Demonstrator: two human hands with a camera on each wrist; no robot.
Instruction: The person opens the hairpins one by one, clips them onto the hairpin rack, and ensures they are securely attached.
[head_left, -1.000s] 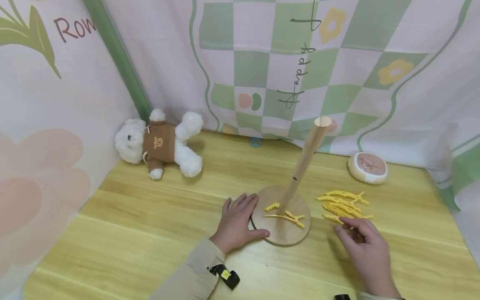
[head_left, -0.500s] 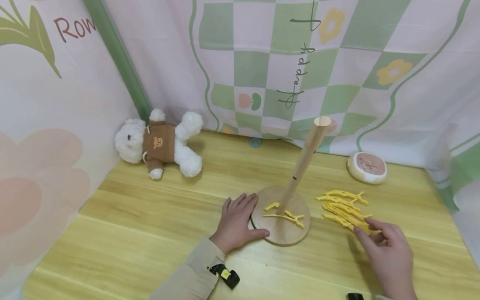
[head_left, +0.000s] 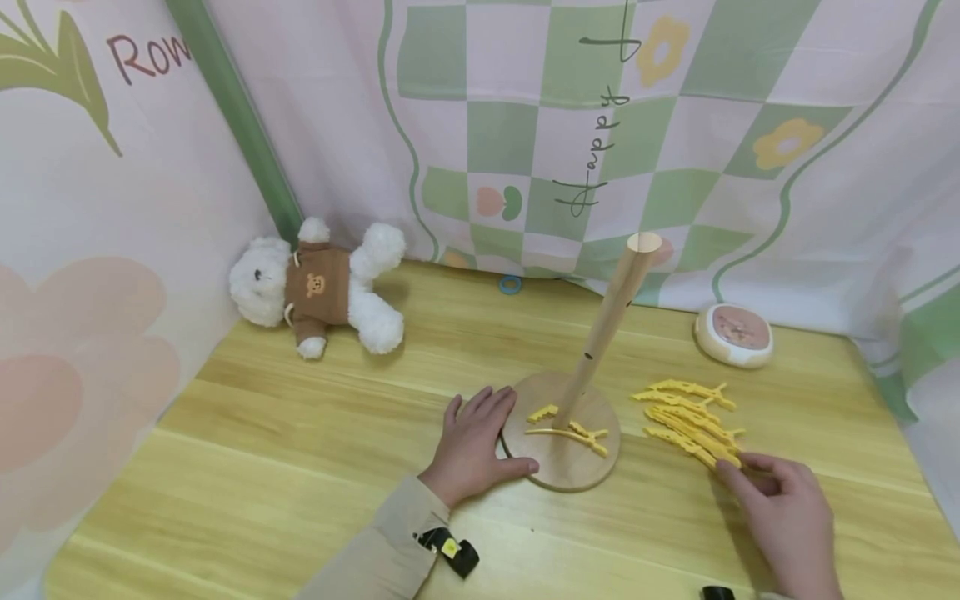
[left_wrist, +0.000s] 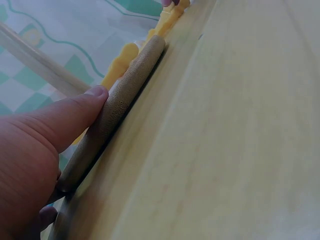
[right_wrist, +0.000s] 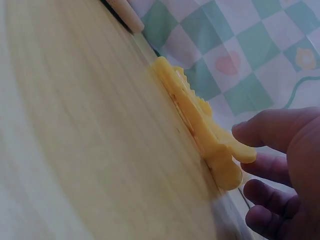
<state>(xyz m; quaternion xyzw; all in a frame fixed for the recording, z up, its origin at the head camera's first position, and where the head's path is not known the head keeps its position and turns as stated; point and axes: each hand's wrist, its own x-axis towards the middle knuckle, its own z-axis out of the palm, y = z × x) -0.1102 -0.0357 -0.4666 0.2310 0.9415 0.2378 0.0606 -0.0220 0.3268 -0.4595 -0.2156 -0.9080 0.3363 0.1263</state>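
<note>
"The right hand (head_left: 787,512)?"
"Thumb and forefinger pinched a yellow clip (right_wrist: 197,125) at the near end of the pile (head_left: 686,417), right of the wooden stand (head_left: 606,333)!"
"And the left hand (head_left: 472,458)?"
"Thumb and fingers wide, it touched the round base (head_left: 566,473), where more yellow clips (head_left: 579,437) lay!"

I see clips (head_left: 690,418) in plain yellow. The stand (head_left: 600,333) is pale tan wood with small dark spots. The surface (head_left: 337,425) is honey-yellow with streaked wood grain. The curtain (head_left: 570,133) is white, patterned in green and white checks with yellow flowers (head_left: 650,58). I make out a white soft toy (head_left: 336,283), in a brown shirt (head_left: 324,302), a blue ring (head_left: 511,292), and a white box (head_left: 733,333) with a pink top. The sleeve (head_left: 382,542) is beige, its strap (head_left: 467,562) black with a yellow square (head_left: 450,547).
</note>
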